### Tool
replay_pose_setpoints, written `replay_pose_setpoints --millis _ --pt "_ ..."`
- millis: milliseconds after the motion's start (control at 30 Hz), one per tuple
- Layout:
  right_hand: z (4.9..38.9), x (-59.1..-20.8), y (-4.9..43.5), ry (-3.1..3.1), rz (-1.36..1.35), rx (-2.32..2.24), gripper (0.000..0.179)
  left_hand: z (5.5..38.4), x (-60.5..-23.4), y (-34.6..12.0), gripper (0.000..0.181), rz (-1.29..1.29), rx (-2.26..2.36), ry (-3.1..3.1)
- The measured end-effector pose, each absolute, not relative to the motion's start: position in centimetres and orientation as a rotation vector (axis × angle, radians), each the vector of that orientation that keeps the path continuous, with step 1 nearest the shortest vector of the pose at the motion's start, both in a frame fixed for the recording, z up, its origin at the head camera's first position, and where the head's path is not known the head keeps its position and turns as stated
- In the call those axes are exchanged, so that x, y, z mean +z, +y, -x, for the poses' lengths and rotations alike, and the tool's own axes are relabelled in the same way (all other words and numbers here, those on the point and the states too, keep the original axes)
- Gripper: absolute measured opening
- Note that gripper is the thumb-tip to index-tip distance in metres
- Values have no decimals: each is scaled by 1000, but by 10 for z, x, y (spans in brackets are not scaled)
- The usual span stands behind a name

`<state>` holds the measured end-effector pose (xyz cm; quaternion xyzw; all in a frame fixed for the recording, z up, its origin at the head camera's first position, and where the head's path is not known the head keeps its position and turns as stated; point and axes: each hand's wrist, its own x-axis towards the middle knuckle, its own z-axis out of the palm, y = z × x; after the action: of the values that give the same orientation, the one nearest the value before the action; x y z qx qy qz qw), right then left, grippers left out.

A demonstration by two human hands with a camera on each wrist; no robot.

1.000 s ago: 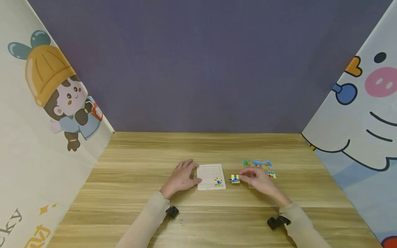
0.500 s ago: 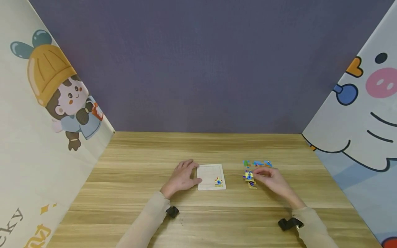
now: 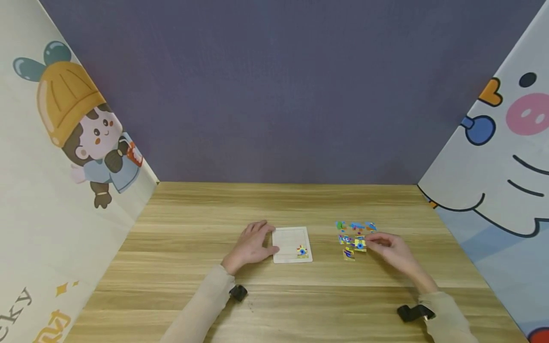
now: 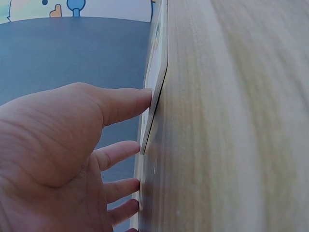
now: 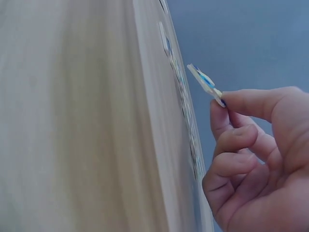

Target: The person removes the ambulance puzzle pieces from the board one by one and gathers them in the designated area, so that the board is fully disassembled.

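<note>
My right hand [image 3: 392, 250] pinches a yellow and blue jigsaw puzzle piece [image 3: 360, 245] by its edge, between thumb and index finger. In the right wrist view the held piece [image 5: 206, 84] is tilted and raised off the table. Loose puzzle pieces [image 3: 348, 254] lie on the table just left of and behind it. My left hand [image 3: 252, 245] rests at the left edge of a white puzzle tray [image 3: 285, 244], thumb and index fingertip touching its rim. One piece [image 3: 302, 251] with a blue round shape sits in the tray's front right corner.
More loose pieces [image 3: 357, 226] lie in a row at the back right of the wooden table [image 3: 274, 295]. A dark panel [image 3: 274, 95] stands behind the table, with cartoon-printed walls on both sides.
My right hand has moved right with the pinched piece, from beside the tray to over the loose pieces, uncovering some of them. The left hand and tray have stayed put.
</note>
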<state>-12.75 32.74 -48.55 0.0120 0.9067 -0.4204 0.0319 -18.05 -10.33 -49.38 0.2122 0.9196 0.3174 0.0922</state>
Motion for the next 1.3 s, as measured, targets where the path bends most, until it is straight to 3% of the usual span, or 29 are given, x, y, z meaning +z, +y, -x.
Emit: replay_pose_setpoints --millis 833,1300 --pt "116 -488 341 2782 -10 -1176 25 179 -492 -104 58 -630 959 2720" --pt "116 -489 340 2764 5 -1165 31 180 -495 -104 58 -645 963 2730"
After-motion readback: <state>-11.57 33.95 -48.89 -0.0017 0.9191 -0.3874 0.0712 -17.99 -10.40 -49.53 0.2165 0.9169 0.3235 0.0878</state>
